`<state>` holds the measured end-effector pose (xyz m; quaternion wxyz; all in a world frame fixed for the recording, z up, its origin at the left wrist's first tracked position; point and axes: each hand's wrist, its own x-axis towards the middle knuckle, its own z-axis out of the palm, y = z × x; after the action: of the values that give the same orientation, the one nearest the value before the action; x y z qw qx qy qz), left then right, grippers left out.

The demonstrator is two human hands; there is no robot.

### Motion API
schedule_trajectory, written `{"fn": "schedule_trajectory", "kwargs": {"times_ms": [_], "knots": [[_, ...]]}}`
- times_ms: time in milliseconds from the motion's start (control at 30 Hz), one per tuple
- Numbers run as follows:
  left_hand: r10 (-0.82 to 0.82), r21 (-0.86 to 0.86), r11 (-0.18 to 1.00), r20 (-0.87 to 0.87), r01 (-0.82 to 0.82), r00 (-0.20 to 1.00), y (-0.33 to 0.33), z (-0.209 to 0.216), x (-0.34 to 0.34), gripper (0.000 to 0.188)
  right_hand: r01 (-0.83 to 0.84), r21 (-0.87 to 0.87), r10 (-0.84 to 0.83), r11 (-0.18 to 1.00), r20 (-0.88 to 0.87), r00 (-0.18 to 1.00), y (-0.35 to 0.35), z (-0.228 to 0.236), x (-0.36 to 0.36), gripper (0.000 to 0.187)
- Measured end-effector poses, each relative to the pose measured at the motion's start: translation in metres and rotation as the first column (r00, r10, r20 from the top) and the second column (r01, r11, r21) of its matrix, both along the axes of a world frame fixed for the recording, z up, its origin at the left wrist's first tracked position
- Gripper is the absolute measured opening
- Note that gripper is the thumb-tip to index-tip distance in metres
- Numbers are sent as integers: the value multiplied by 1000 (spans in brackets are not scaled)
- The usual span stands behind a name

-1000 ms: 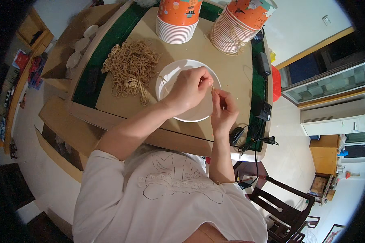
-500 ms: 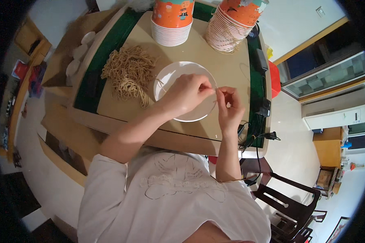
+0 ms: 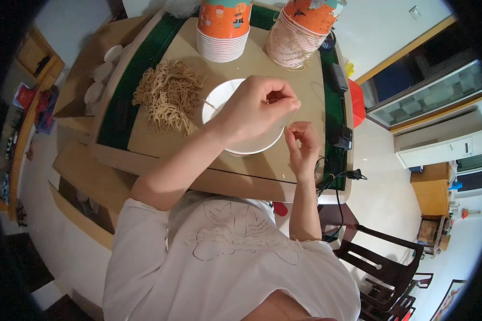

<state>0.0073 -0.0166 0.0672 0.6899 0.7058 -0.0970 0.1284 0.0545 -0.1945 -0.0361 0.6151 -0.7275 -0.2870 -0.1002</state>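
1. I judge the work on this thin strand [image 3: 292, 118] to be unfinished – both my hands are on it, and I cannot make out a knot.
2. Most of the tan cord, by my reckoning, remains unworked: a big heap [image 3: 168, 96] lies loose on the surface [image 3: 254, 67], left of the white bowl [image 3: 218, 96].
3. The right-hand stack of paper tubs [image 3: 300, 37] has strands looped over its lower rims; the left-hand stack [image 3: 225, 32] shows none.
4. My left hand [image 3: 260, 107] is curled, thumb and forefinger pinched together on the strand, above the bowl.
5. My right hand [image 3: 303, 143] pinches it too, fingertips nearly closed, just beyond the bowl's right rim and lower than the left.
6. The strand is pale and very fine – a faint line spanning the gap between my fingertips. The heap looks tangled and crinkled.
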Motion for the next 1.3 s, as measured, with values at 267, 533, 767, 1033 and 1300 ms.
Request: {"fn": "schedule_trajectory", "kwargs": {"times_ms": [267,533,767,1033,1300], "knots": [[-214,165,962,-34,217,976,-6,-3,8,11,-194,9,194,981,-101,976,1,49,-13,26],[363,726,622,64,-292,930,78,-37,8,24,149,-193,-181,970,-164,970,-1,42,-5,25],[-80,-49,997,-576,63,813,94,-83,11,19,81,-338,-199,938,-332,922,5,53,4,26],[1,32,999,-648,26,762,83,-126,16,21,-26,-597,-173,802,-273,946,3,28,42,38],[-168,-21,978,-671,208,722,96,-197,-17,30,-648,67,414,759,-817,401,-50,-31,26,49]]}}
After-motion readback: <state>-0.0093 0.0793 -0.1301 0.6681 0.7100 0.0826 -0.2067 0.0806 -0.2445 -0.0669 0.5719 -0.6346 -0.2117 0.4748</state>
